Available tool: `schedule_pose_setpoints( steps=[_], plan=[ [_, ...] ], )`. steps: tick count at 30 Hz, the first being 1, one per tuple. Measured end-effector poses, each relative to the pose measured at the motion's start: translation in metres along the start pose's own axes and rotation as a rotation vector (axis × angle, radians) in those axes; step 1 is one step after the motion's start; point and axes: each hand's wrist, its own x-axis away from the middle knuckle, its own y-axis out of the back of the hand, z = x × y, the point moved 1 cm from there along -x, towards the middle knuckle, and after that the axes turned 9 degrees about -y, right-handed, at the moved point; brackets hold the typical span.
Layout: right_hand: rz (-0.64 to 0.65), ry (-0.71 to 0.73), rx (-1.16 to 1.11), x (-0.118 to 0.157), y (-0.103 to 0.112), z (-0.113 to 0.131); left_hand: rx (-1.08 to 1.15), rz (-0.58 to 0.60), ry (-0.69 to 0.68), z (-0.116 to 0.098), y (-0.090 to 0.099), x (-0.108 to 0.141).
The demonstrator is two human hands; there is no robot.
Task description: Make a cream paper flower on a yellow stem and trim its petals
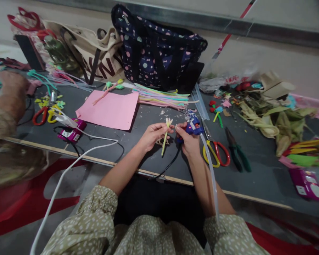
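Note:
My left hand (156,134) pinches a small handmade flower (166,136) with pale pink and yellow petals and a thin yellow-green stem pointing down. Close by on the right, my right hand (186,137) has its thumb and forefinger pressed together near the petals; whatever they hold is too small to make out. A blue glue gun (193,124) is right behind and beside that hand, partly hidden by it, with a long clear glue stick (211,170) running back over my right forearm. Small scraps (163,141) lie under the flower.
Right of my hands lie scissors (217,154), pliers (238,150) and dried husks (271,120). Beyond are a pink sheet (111,109), pipe cleaners (162,97) and a dark patterned bag (159,49). A white cable (77,159) crosses the table edge; another person's arm (9,99) is at left.

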Motion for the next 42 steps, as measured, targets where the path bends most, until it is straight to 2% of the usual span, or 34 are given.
schedule_pose_setpoints(
  steps=[9,14,19,23,32,39,42],
  plan=[
    [0.045,-0.016,0.025,0.002,-0.003,-0.004,-0.052,-0.031,-0.036,0.001,-0.001,-0.001],
    [0.014,-0.005,0.087,0.003,-0.003,-0.004,-0.070,-0.013,-0.057,0.003,0.000,-0.002],
    [0.068,0.071,0.217,0.002,-0.001,-0.006,-0.048,-0.022,-0.007,0.003,0.001,-0.002],
    [0.055,0.110,0.225,0.005,0.000,-0.004,-0.048,-0.048,0.021,0.001,0.000,-0.002],
    [-0.040,0.065,0.026,0.002,0.007,0.009,-0.087,-0.071,0.096,0.000,0.000,-0.001],
    [-0.027,0.168,0.101,0.001,0.009,0.012,-0.091,0.035,0.166,0.002,0.000,0.000],
    [-0.019,0.156,0.149,0.001,0.010,0.009,-0.125,0.075,0.197,0.001,0.000,0.000]
  ],
)
